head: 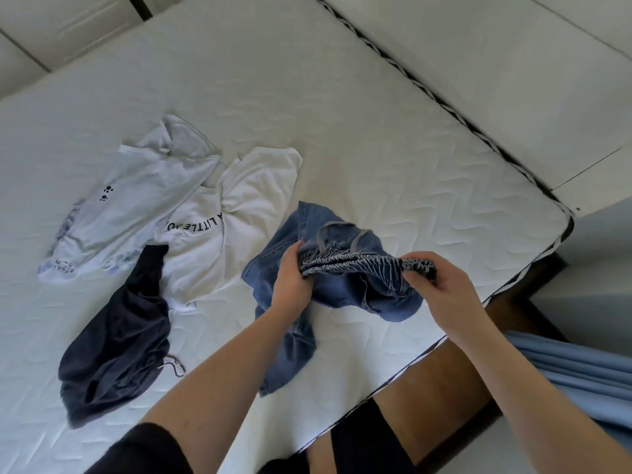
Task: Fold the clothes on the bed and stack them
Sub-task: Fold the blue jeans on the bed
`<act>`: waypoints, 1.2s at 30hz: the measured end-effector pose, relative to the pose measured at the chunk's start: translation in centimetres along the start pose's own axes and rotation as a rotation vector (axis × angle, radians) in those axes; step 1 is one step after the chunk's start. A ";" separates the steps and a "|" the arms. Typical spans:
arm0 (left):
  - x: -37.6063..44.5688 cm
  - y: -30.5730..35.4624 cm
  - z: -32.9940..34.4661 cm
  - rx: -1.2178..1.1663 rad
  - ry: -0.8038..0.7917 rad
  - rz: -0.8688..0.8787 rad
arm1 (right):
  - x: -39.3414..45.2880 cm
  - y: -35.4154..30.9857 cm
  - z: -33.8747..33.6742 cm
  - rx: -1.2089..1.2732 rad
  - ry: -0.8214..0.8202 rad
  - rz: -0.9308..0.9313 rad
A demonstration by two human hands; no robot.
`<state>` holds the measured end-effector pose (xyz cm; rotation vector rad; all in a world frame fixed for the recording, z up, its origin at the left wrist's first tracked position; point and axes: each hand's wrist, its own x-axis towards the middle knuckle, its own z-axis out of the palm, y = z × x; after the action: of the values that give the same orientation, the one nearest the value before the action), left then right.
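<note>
At the near corner of the bed [376,148], a person stood with both bare arms reaching over the white quilted mattress. Left hand [290,282]: fingers curled round one end of the gathered elastic waistband of a pair of blue denim shorts [328,241]. Right hand [441,285]: pinching the other end of that waistband, thumb on top. The waistband was stretched between the two hands and lifted slightly off the mattress; the rest of the denim lay crumpled beneath, one leg trailing toward the near edge of the bed.

To the left, well apart from the denim: a dark navy garment [116,340], unfolded and bunched, with a light drawstring showing at its lower edge. Its upper end touched a white T-shirt [219,241] printed with black letters, lying spread and wrinkled. Farther left, overlapping the T-shirt's edge: a pale printed shirt [130,206] with small black paw marks, also unfolded.

At the lower right, beside the bed: blue pleated fabric [574,374] above a brown wooden bed frame [444,378]. Beyond the far edge of the mattress: pale wall panels [513,56].
</note>
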<state>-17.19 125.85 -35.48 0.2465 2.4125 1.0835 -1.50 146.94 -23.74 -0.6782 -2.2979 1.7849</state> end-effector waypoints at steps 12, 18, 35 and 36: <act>-9.8 -1.3 -19.1 0.652 -0.140 0.246 | -2.6 -3.6 2.6 -0.558 -0.213 -0.212; -15.9 -3.3 -23.7 1.056 -0.259 0.368 | -6.4 -5.6 8.1 -0.917 -0.284 -0.600; -28.2 -7.2 -33.2 0.508 0.092 0.768 | -13.7 -12.8 16.6 -0.597 0.014 -0.725; -28.4 -6.6 -33.6 0.455 0.138 0.818 | -13.7 -13.5 16.7 -0.562 0.004 -0.761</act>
<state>-8.96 89.56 -11.20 1.4449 2.7117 0.8271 0.70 123.73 -13.52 0.1584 -2.5537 0.8103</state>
